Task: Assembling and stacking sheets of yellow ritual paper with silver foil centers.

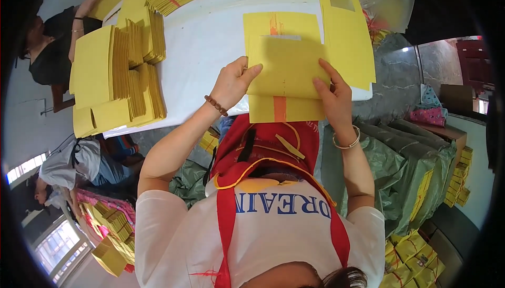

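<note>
Yellow paper piece (284,67), held between both hands at the near side of the table (194,61), seems best steadied by its two sides; the left hand (234,80) pinches its left edge, thumb on top and fingers mostly hidden beneath; the right hand (336,96) has thumb and forefinger a little apart at the right edge, and how firmly it grips I cannot tell. Light, equal pressure should serve, I judge, since a hard thumb could crease the paper; squaring its sides with the yellow layer (262,110) below, which bears an orange strip (280,110) and reaches past the table's edge, would make any skew easy to spot. Its face is nearly flat, shaded toward the far middle, with a faint line of small marks nearer the person; its outline looks roughly rectangular; whether it joins the layer beneath cannot be told.
</note>
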Demonstrator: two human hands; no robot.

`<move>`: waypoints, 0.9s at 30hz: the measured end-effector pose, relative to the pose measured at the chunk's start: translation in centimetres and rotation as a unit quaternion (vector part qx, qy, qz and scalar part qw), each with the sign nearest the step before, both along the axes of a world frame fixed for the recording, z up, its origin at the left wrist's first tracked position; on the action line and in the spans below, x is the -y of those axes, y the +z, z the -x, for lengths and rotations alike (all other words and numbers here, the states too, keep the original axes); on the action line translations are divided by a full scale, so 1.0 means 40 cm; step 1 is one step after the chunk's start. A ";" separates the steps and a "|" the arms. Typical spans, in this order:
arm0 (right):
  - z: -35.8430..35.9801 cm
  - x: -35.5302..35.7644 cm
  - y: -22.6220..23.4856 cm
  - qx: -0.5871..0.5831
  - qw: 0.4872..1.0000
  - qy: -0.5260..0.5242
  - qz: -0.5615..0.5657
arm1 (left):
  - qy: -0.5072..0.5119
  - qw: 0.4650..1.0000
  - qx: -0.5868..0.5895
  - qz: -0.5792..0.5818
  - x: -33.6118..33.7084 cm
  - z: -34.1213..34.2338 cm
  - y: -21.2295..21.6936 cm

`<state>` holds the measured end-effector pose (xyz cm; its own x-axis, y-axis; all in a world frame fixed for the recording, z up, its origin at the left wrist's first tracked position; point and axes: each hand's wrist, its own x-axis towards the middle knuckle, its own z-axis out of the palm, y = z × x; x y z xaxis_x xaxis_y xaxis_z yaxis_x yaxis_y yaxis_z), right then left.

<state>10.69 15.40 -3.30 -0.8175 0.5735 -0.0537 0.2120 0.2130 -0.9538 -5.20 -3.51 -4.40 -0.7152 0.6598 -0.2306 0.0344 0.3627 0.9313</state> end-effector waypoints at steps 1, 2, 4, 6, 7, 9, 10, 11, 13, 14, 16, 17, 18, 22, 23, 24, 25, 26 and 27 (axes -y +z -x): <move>0.006 0.001 -0.012 -0.017 1.000 -0.010 -0.003 | 0.003 1.000 0.005 0.014 -0.004 0.001 0.008; 0.011 0.001 -0.017 -0.034 0.999 -0.020 -0.005 | 0.007 1.000 0.011 0.028 -0.007 0.001 0.011; 0.011 0.005 0.004 0.020 1.000 -0.018 0.002 | 0.010 0.999 0.016 0.027 -0.006 0.001 0.001; 0.016 0.009 0.012 0.073 0.997 -0.014 0.009 | 0.014 0.999 0.021 0.027 -0.001 0.001 0.001; 0.014 0.008 0.009 0.061 0.998 -0.017 0.003 | 0.031 0.998 0.059 0.005 -0.007 -0.004 0.012; 0.014 0.008 -0.003 0.048 0.999 -0.021 -0.004 | 0.047 0.994 0.097 -0.017 -0.013 -0.014 0.039; 0.017 0.011 -0.016 0.017 0.999 -0.037 -0.016 | 0.065 0.991 0.107 -0.040 -0.015 -0.020 0.056; 0.019 0.010 -0.024 -0.015 0.998 -0.053 -0.028 | 0.083 0.988 0.118 -0.063 -0.015 -0.026 0.065; 0.020 0.005 -0.028 -0.007 0.998 -0.052 -0.034 | 0.093 0.993 0.039 -0.058 -0.003 -0.027 0.064; 0.018 0.004 -0.029 0.001 0.998 -0.049 -0.039 | 0.104 0.992 -0.040 -0.053 0.001 -0.028 0.066; 0.021 0.013 -0.019 -0.005 0.997 -0.053 -0.056 | 0.054 0.959 -0.273 -0.056 -0.008 -0.035 0.092; 0.022 0.018 -0.015 -0.011 0.996 -0.053 -0.073 | 0.003 0.869 -0.491 -0.057 -0.015 -0.041 0.104; 0.023 0.019 -0.019 -0.014 0.996 -0.054 -0.072 | -0.079 0.887 -0.445 -0.099 -0.021 -0.051 0.102; 0.023 0.019 -0.025 -0.025 0.994 -0.058 -0.094 | -0.180 0.846 -0.501 0.001 -0.079 -0.093 0.117; 0.024 0.017 -0.022 -0.016 0.993 -0.051 -0.108 | -0.206 0.830 -0.517 0.041 -0.080 -0.094 0.078; 0.025 0.017 -0.021 -0.021 0.993 -0.050 -0.108 | -0.232 0.812 -0.530 0.081 -0.078 -0.092 0.047; 0.022 0.016 -0.023 -0.025 0.989 -0.037 -0.141 | -0.232 0.810 -0.533 0.080 -0.082 -0.091 0.044; 0.018 0.018 -0.019 -0.029 0.984 -0.025 -0.174 | -0.235 0.809 -0.531 0.092 -0.084 -0.093 0.044; 0.012 0.019 -0.009 -0.030 0.984 -0.026 -0.174 | -0.237 0.808 -0.529 0.104 -0.085 -0.095 0.042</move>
